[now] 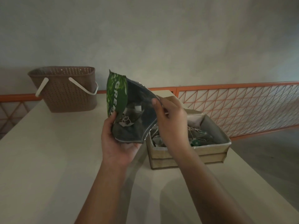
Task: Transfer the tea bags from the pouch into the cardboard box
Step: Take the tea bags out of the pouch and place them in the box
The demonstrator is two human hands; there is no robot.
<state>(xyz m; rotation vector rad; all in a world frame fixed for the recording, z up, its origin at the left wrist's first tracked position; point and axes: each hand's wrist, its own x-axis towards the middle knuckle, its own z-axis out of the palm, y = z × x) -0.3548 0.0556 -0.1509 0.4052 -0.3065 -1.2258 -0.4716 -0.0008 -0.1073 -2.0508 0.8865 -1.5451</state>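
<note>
Left hand point(119, 141) is gripping the green tea pouch point(127, 109) from below, while right hand point(169, 123) is pinching its rim open, exposing tea bags point(127, 121) inside. Cardboard box point(191, 152) is sitting on the tabletop point(48, 159) just behind, holding more tea bags; brown perforated basket point(64, 89) is standing well apart.

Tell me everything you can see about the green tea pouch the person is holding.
The pouch is a flexible foil-looking bag, green outside with white lettering and leaf print, dull silver-grey inside. It is held up above the table, just left of the cardboard box, its mouth pulled wide open toward the camera. The left hand cradles its lower edge; the right hand pinches the opposite rim. A few tea bags with strings and a white tag lie inside.
</note>
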